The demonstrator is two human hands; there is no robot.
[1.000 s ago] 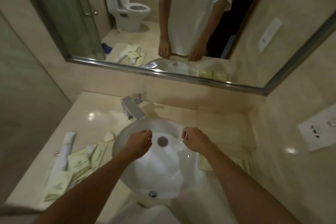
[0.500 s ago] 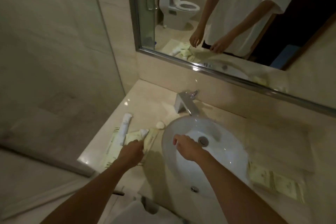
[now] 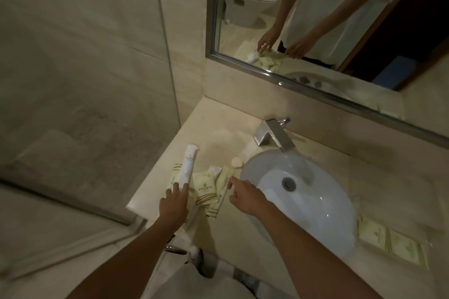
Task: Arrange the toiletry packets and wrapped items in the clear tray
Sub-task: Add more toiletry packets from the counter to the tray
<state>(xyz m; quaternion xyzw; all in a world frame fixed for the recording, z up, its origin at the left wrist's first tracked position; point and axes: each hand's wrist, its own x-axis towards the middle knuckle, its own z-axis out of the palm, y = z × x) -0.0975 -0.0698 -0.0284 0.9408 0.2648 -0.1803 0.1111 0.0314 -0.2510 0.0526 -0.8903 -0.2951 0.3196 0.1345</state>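
A heap of pale green toiletry packets lies on the beige counter left of the sink. A long white wrapped item rests across the heap's left side. My left hand reaches onto the heap, fingertips touching the near end of the white item. My right hand hovers just right of the heap, fingers spread, holding nothing. A small round soap sits by the basin rim. Two more green packets lie flat right of the sink. I cannot make out a clear tray.
A white oval basin fills the counter's middle, with a chrome faucet behind it. A mirror hangs above, reflecting a person and a toilet. A glass shower partition stands at the left. The counter's front edge is close to my left hand.
The view has swung left and down toward the heap. My left hand slid left onto the white wrapped item. My right hand left the basin and came over beside the packets.
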